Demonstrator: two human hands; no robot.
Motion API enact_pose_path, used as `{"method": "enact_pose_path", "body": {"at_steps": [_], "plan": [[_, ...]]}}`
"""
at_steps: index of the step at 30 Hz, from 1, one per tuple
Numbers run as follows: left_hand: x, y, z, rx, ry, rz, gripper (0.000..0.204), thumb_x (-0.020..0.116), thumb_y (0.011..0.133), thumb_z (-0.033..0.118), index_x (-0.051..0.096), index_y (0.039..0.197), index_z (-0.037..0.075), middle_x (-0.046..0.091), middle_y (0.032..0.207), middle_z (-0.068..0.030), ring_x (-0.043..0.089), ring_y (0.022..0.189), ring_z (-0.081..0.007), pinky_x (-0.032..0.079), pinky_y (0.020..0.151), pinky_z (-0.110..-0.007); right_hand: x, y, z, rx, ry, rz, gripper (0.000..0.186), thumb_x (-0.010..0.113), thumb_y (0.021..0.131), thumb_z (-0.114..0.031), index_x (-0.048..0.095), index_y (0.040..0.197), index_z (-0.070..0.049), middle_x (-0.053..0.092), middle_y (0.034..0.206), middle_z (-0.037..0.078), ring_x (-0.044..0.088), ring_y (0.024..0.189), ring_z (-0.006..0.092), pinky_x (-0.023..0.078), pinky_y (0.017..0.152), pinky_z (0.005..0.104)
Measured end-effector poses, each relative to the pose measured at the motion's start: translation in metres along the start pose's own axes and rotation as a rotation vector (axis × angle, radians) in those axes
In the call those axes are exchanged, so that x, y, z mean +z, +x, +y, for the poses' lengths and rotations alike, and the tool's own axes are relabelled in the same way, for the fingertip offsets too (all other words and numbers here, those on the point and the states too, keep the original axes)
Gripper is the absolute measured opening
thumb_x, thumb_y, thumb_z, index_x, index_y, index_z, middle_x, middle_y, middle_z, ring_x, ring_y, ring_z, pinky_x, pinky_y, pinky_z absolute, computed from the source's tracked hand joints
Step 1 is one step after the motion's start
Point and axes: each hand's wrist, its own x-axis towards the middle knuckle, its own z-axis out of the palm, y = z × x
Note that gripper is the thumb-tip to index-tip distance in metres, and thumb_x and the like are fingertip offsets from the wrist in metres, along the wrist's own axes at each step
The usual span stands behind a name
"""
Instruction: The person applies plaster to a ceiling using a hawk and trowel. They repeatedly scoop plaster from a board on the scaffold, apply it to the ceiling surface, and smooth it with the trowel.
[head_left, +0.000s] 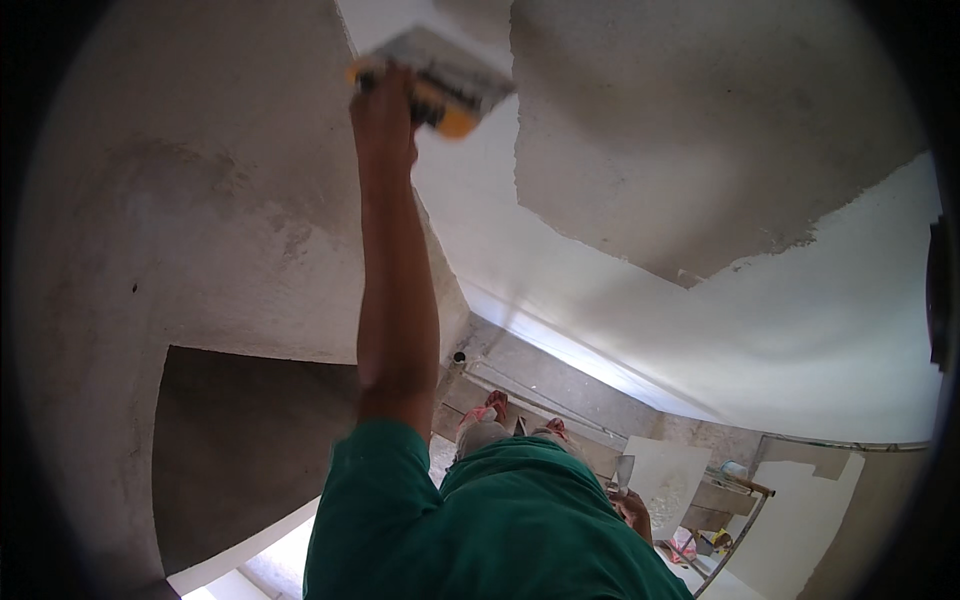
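While the left hand (384,112), upper left of frame, clasps a wide scraper (438,62), the right hand (630,511), lower right, grips a smaller blade (624,470).

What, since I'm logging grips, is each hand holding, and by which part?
Left hand: a wide putty knife, by its yellow-black grip. Right hand: a narrower scraper, apparently by its hidden handle.

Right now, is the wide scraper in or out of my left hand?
In: your left hand grips the scraper by its yellow handle.
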Motion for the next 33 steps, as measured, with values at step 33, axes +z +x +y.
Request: {"method": "enact_pose_path", "body": {"at_steps": [33], "plan": [[0.083,0.064,0.081,-0.085,0.041,-0.085,0.022,0.054,0.085,0.020,0.050,0.068,0.005,0.053,0.060,-0.0082,0.051,0.046,-0.0191,0.042,0.039,-0.033,-0.006,0.025,-0.007,0.105,-0.167,-0.027,0.034,0.074,0.077,-0.018,0.062,0.104,-0.004,0.065,0.089,0.008,0.059,0.074,0.0204,0.047,0.064,0.0369]]}}
